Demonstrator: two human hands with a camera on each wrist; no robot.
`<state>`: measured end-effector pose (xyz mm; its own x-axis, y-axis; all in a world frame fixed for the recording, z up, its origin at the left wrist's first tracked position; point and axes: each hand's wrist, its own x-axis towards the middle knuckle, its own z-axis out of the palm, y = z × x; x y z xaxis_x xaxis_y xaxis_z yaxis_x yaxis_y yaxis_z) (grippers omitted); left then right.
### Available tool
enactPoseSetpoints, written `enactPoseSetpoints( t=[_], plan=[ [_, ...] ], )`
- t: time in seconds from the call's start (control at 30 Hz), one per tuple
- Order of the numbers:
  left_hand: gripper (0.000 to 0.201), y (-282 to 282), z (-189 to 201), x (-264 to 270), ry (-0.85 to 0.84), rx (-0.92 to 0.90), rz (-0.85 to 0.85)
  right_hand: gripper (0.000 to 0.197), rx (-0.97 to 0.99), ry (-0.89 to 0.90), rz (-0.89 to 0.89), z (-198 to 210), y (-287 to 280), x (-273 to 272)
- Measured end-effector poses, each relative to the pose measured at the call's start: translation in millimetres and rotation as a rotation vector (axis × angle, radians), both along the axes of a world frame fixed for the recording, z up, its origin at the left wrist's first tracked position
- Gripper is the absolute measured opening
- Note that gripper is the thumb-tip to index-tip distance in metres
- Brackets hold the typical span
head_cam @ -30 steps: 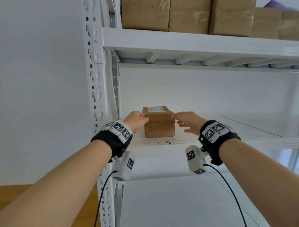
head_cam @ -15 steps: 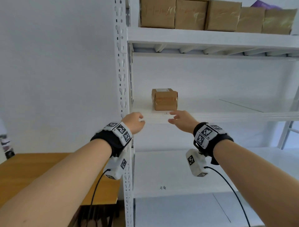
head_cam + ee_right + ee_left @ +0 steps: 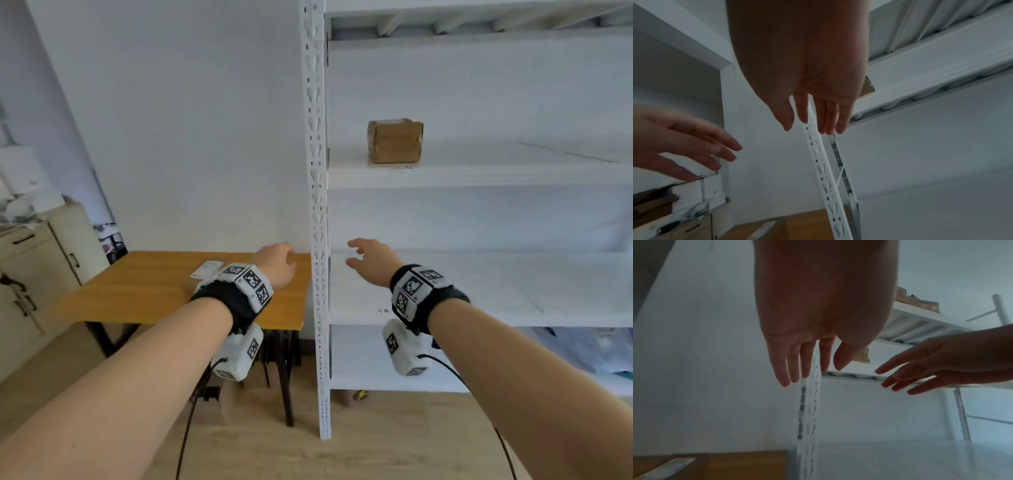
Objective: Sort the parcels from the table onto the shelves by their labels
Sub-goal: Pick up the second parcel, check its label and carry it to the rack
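One parcel (image 3: 394,141) sits on the shelf (image 3: 479,174); another lies on the surface (image 3: 144,291). My left hand (image 3: 275,263) and right hand (image 3: 371,260) hang empty, fingers loosely spread.

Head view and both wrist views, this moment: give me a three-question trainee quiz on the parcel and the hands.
1. True or false: the brown parcel stands on the shelf, with neither hand touching it.
2. What does the left hand hold?
A. the parcel
B. a label
C. nothing
3. Fill in: the right hand hangs in front of the white rack with its fingers ____.

Key
1. True. Both hands are well below the parcel's shelf.
2. C. The left wrist view shows straight fingers and a bare palm.
3. Open, or spread; the right wrist view shows fingers holding nothing.
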<state>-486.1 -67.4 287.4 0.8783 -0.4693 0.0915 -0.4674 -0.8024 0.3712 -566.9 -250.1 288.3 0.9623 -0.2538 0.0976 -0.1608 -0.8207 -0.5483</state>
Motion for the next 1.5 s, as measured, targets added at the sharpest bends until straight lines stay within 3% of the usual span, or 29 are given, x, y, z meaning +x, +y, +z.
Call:
enactPoseSetpoints(
  t=[0.23, 0.43, 0.7, 1.07, 1.5],
  plan=[
    [0.047, 66, -41, 10, 0.069, 0.05, 0.081, 0.049, -0.018, 0.076, 0.088, -42, 52, 27],
    [0.046, 115, -65, 49, 0.11, 0.019, 0.143, 0.048, -0.069, 0.144, 0.161, -73, 105, 82],
    [0.044, 186, -95, 155, 0.165, 0.063, 0.208, 0.047, -0.06, 0.23, 0.209, -107, 176, 194],
    [0.042, 282, -136, 318, 0.288, 0.085, 0.177, 0.044, 0.044, 0.335, 0.108, -147, 266, 351],
    [0.041, 299, -214, 456, 0.464, 0.021, 0.163, 0.046, 0.145, 0.351, 0.05, -214, 293, 462]
  ],
)
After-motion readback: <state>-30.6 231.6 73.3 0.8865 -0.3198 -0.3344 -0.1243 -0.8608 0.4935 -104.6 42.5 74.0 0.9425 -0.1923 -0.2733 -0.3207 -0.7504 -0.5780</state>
